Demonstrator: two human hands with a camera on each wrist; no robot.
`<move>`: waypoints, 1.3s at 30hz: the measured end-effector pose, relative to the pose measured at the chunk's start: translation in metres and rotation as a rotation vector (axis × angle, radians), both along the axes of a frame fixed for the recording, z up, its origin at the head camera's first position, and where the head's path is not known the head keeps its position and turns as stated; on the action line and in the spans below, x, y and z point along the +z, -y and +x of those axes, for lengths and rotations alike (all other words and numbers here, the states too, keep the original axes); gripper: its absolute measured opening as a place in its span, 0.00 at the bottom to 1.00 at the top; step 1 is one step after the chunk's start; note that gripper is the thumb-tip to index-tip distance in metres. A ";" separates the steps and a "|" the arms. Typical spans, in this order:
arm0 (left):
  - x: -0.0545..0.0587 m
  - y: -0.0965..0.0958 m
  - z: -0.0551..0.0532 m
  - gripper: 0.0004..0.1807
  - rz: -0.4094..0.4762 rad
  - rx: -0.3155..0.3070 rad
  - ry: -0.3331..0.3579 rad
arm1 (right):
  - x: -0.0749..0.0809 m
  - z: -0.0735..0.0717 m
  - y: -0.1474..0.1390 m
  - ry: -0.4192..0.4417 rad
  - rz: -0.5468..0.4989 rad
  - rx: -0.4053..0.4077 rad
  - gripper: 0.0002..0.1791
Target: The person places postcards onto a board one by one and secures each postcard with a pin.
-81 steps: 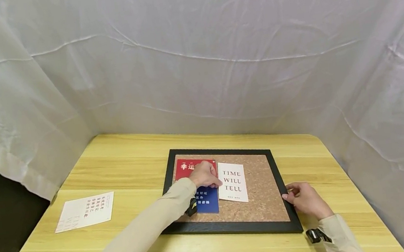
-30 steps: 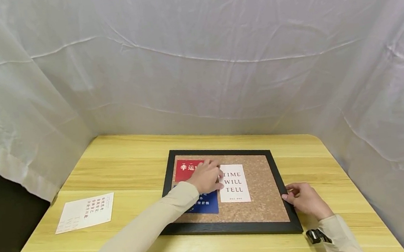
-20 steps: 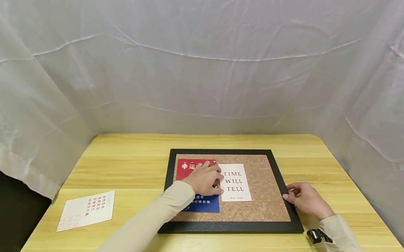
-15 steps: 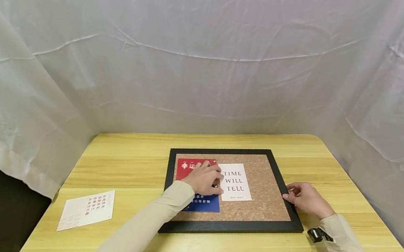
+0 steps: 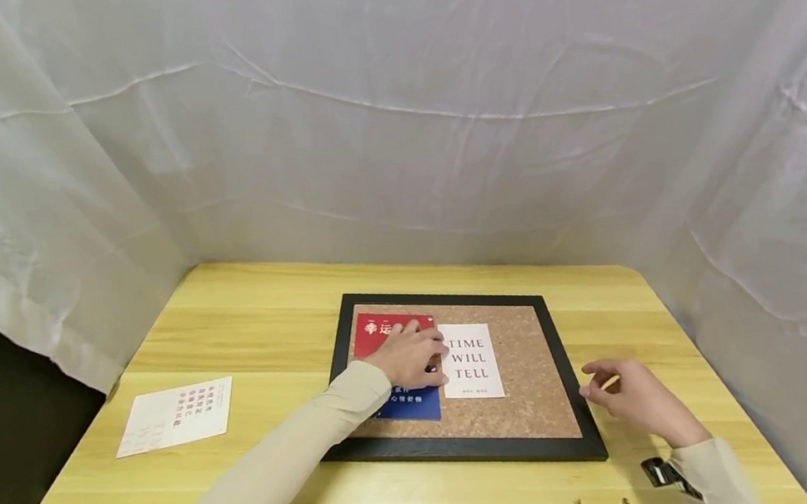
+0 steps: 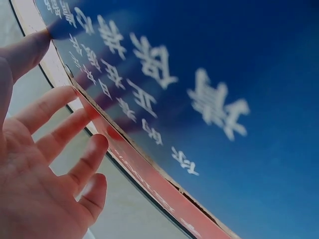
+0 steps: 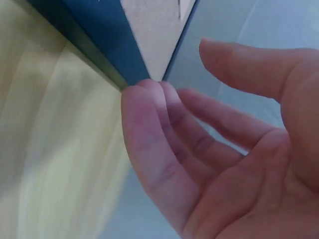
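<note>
From my remote post, I judged the step to be aligning the white, red-lettered paper card (image 5: 474, 382) on the speckled cork board (image 5: 531, 371) inside its black rectangular frame (image 5: 465, 448). The left hand (image 5: 411, 360) lay spread, fingertips along that card's left edge; the right hand (image 5: 641, 401), loosely curved, held nothing beside the frame. Next, I thought, called for gentle pressure on such thin stock.

Just one corkboard (image 5: 535, 370), and three cards lay on it: one red card (image 5: 372, 337), one blue card (image 5: 415, 409), one white card (image 5: 471, 361); a fourth, one loose card (image 5: 176, 414), sat left of the corkboard; two small objects (image 5: 626, 502) lay nearer than it; two hands, one left hand (image 5: 407, 359) over it, one right hand (image 5: 636, 397) at its right!
</note>
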State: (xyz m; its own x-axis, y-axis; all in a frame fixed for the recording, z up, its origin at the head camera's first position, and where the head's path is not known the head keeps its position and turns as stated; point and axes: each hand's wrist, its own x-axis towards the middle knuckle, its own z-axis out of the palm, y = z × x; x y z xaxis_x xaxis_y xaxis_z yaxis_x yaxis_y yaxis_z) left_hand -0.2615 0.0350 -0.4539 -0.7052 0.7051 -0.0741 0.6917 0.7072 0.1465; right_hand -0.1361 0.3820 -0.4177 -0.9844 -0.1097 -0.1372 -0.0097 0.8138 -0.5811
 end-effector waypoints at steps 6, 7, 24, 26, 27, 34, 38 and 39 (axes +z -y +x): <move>-0.001 0.000 0.000 0.25 0.013 0.005 0.007 | 0.008 0.023 0.011 -0.005 0.055 0.050 0.19; -0.001 0.000 0.000 0.25 0.014 0.007 0.008 | 0.008 0.027 0.013 0.006 0.050 0.050 0.18; -0.004 -0.001 0.000 0.27 0.012 0.022 0.017 | -0.022 0.061 0.022 0.077 0.038 0.238 0.13; -0.004 -0.002 0.001 0.26 0.010 0.020 0.021 | -0.024 0.064 0.021 0.086 0.053 0.242 0.15; -0.003 -0.002 0.001 0.26 0.010 0.020 0.022 | -0.024 0.065 0.021 0.101 0.057 0.235 0.15; -0.001 -0.003 0.002 0.26 0.010 0.029 0.022 | -0.028 0.068 0.022 0.210 0.057 0.247 0.16; 0.000 -0.003 0.001 0.26 0.001 0.033 0.029 | -0.041 0.067 0.018 0.235 0.000 0.311 0.17; 0.001 -0.003 0.001 0.26 -0.001 0.032 0.027 | -0.046 0.066 0.016 0.241 -0.008 0.322 0.17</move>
